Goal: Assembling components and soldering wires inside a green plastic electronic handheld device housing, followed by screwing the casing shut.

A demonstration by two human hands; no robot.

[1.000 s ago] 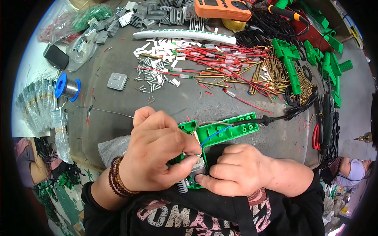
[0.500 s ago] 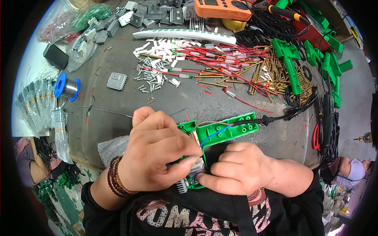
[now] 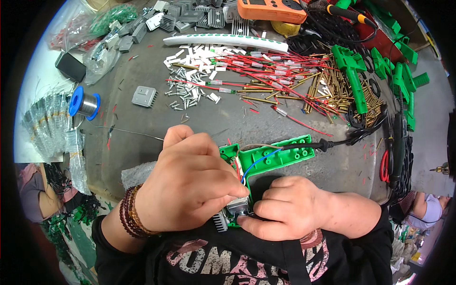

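Observation:
In front of me lies a green plastic housing half (image 3: 280, 153), its handle part pointing right. A brown and a blue wire (image 3: 259, 164) run inside it from a black power cord (image 3: 339, 141). A grey finned heat sink (image 3: 220, 222) sits at its near end. My left hand (image 3: 190, 183) is closed in a pinch over the housing; what its fingertips hold is hidden. Solder wire (image 3: 137, 133) leads up to this hand's far side. My right hand (image 3: 289, 206) is curled against the housing's near end, a fingertip pressing beside the metal part inside.
Beyond the hands lie red-wired lights (image 3: 280, 78), screws (image 3: 186, 88), brass-coloured rods (image 3: 316, 95) and white pieces (image 3: 194, 54). A solder spool (image 3: 85, 103) and a loose heat sink (image 3: 144, 96) stand left. Green housings (image 3: 354, 78) and an orange meter (image 3: 273, 9) are at the back.
My left hand has shifted slightly, showing more of the metal part inside the housing. My right hand keeps its place on the housing. The whole view has moved a little.

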